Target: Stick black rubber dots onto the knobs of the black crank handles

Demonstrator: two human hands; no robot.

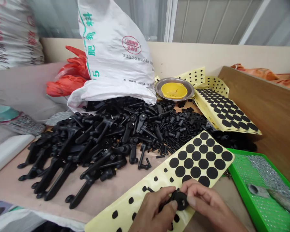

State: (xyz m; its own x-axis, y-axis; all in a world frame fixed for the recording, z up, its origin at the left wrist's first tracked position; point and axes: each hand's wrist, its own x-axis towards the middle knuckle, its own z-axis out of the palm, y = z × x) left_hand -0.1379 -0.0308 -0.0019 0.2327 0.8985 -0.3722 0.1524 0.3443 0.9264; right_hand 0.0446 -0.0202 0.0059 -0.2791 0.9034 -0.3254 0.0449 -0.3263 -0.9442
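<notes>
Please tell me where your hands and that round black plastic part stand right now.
Left hand and right hand both gripping round black plastic part. Yellow sheet of black dots beneath. Nothing in the way.

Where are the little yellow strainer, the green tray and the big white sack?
Yellow strainer (174, 90), head view, on its middle.
Green tray (239, 193), head view, on its left rim.
White sack (113, 61), head view, on its front.

White woven sack, well beyond the left hand and right hand: green 肥, 料, numeral 5. Red round stamp: illegible. Stacked sacks, far left of hands: red print, illegible.
</notes>
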